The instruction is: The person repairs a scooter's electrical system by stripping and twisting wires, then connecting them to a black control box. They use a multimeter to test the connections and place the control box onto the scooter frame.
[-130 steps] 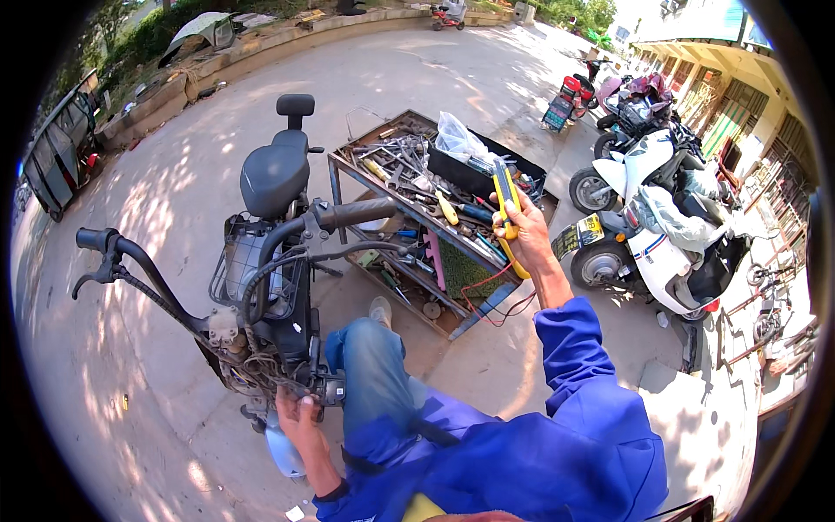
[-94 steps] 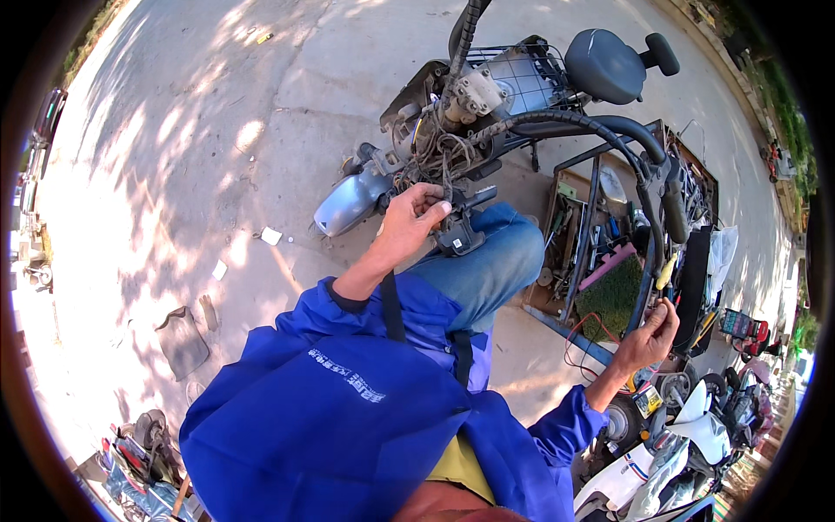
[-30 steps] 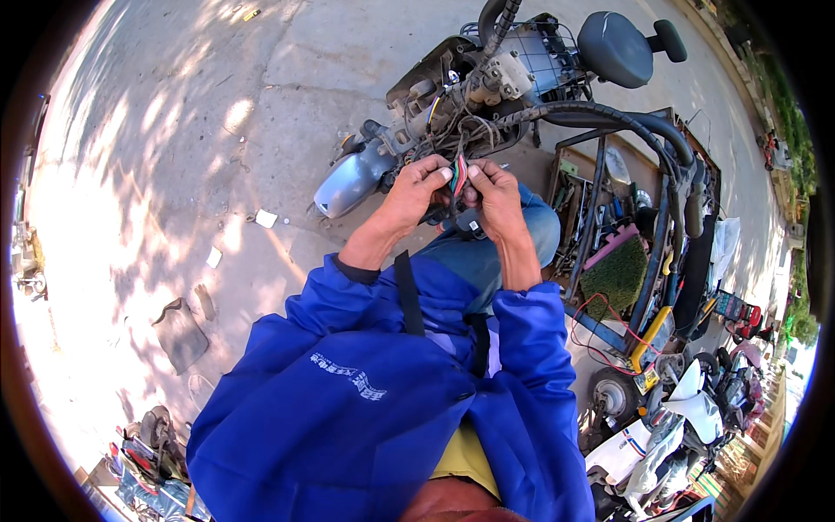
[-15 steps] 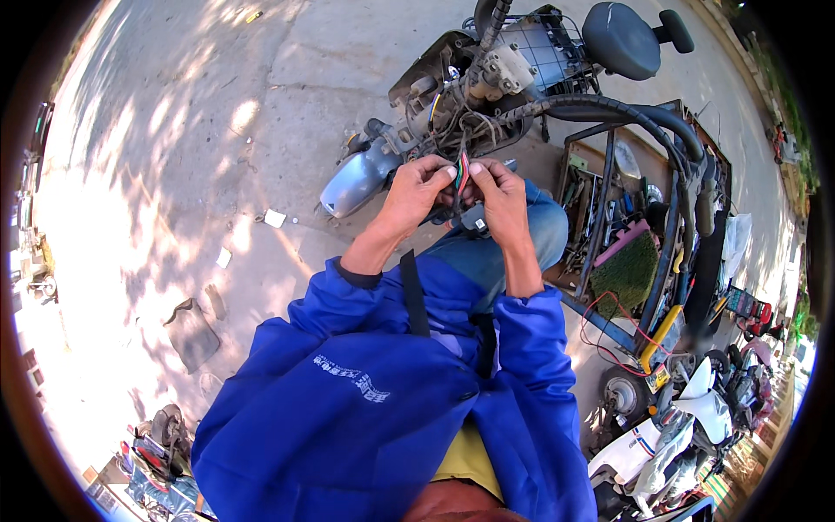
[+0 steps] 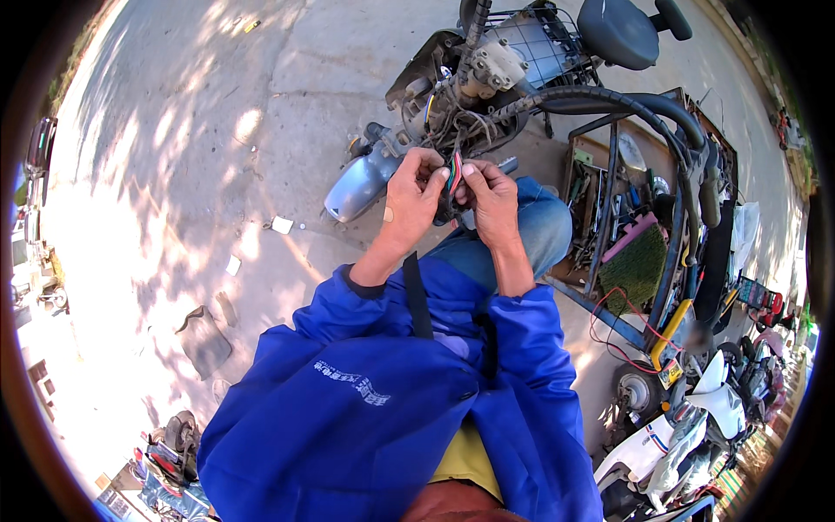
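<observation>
Between my two hands runs a small bundle of coloured wires [image 5: 455, 170], red, green and white among them, coming down from the dark wiring of a partly stripped scooter [image 5: 461, 96]. My left hand [image 5: 416, 190] pinches the bundle from the left side with thumb and forefinger. From the right, my right hand [image 5: 492, 198] is closed on the same wires with its thumb on top. The lower end of the bundle is hidden behind my fingers. Beside my left hand lies a silver-blue fender [image 5: 361, 184], joined to the scooter's front.
A metal-framed cart [image 5: 609, 217] holding many tools stands to the right, with a green turf piece [image 5: 637, 270] and red test leads [image 5: 600, 324]. A white scooter [image 5: 639, 448] is parked at lower right. A grey cloth [image 5: 203, 343] lies on the ground at left.
Both hands have shifted slightly left while still pinching the wires. My left hand has turned a little, showing more of its back. The view has tilted slightly.
</observation>
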`<state>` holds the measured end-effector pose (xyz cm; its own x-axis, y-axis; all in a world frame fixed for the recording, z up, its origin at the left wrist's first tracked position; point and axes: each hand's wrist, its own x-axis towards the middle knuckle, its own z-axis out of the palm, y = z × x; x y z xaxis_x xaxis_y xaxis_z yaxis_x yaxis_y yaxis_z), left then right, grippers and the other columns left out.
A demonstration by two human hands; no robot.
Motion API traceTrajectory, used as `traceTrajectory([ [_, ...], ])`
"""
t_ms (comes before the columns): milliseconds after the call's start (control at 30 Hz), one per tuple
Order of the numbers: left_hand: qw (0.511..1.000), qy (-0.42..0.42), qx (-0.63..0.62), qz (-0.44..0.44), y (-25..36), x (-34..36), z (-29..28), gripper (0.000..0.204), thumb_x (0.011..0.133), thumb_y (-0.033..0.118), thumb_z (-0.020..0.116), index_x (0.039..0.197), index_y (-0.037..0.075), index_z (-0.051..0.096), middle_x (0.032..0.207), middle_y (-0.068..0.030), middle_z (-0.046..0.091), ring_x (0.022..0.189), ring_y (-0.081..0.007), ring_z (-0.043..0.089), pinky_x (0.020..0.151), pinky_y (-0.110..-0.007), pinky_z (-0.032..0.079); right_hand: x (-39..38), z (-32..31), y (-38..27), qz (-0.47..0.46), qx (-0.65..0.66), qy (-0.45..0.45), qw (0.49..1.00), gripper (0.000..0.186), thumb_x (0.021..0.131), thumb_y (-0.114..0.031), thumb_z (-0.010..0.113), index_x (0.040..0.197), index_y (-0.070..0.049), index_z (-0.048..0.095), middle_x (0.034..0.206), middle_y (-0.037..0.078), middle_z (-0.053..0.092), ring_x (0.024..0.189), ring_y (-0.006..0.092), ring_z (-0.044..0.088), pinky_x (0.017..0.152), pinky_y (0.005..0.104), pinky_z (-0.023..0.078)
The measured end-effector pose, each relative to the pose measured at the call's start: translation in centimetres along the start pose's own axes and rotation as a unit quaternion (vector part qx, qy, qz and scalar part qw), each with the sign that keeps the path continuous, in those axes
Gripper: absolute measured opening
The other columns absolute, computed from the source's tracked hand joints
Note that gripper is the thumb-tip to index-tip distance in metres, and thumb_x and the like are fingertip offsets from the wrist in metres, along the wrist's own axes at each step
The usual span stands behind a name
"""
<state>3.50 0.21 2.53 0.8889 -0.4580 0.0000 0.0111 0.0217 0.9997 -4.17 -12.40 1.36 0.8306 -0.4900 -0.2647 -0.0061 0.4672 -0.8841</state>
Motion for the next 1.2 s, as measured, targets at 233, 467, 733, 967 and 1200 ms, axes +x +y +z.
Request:
traceTrajectory([
  [233, 0.976, -0.012, 0.190, 0.105, 1.8, -0.7, -0.5, 0.013, 0.091, 0.003, 0.072, 0.104, 0.000, 0.072, 0.094, -0.0047, 0.061, 0.072, -0.0126, 0.059, 0.064, -0.028, 0.050, -0.1, 0.1, -0.1, -0.044, -0.069, 0.004, 0.997, 0.021, 0.103, -0.014, 0.065, 0.111, 0.004, 0.072, 0.087, 0.003, 0.070, 0.072, 0.0068, 0.059, 0.066, 0.0237, 0.050],
  [467, 0.976, -0.025, 0.212, -0.035, 2.9, -0.6, -0.6, 0.025, 0.086, 0.011, 0.081, 0.104, -0.004, 0.073, 0.080, -0.0033, 0.064, 0.065, -0.0087, 0.056, 0.057, -0.027, 0.047, -0.4, 0.7, -0.9, -0.093, -0.190, 0.037, 0.977, 0.019, 0.100, -0.012, 0.068, 0.108, 0.004, 0.075, 0.090, 0.004, 0.073, 0.079, 0.0089, 0.063, 0.073, 0.0257, 0.052],
  [733, 0.987, -0.049, 0.090, -0.122, 1.1, 0.7, -1.2, 0.023, 0.090, 0.013, 0.076, 0.101, -0.006, 0.073, 0.075, -0.0044, 0.069, 0.063, -0.0077, 0.062, 0.054, -0.024, 0.049, -0.2, 0.5, -0.2, -0.107, -0.235, 0.044, 0.965, 0.018, 0.098, -0.012, 0.069, 0.108, 0.002, 0.076, 0.086, 0.004, 0.073, 0.077, 0.0079, 0.063, 0.071, 0.0259, 0.051],
  [967, 0.983, -0.056, 0.013, -0.176, 0.8, 0.9, -1.4, 0.017, 0.092, 0.010, 0.073, 0.100, -0.005, 0.072, 0.078, -0.0050, 0.070, 0.062, -0.0094, 0.062, 0.058, -0.024, 0.051, -0.1, 0.5, 0.0, -0.072, -0.165, 0.039, 0.983, 0.019, 0.099, -0.011, 0.068, 0.109, 0.003, 0.075, 0.085, 0.003, 0.071, 0.073, 0.0067, 0.061, 0.066, 0.0242, 0.049],
  [1200, 0.965, -0.070, -0.120, -0.222, 0.1, 0.8, -1.8, 0.016, 0.093, 0.010, 0.072, 0.103, -0.002, 0.070, 0.083, -0.0049, 0.069, 0.069, -0.0116, 0.064, 0.062, -0.025, 0.053, -0.3, 0.5, -0.7, -0.041, -0.132, 0.026, 0.990, 0.019, 0.102, -0.011, 0.066, 0.111, 0.004, 0.073, 0.085, 0.003, 0.071, 0.074, 0.0075, 0.061, 0.067, 0.0231, 0.049],
])
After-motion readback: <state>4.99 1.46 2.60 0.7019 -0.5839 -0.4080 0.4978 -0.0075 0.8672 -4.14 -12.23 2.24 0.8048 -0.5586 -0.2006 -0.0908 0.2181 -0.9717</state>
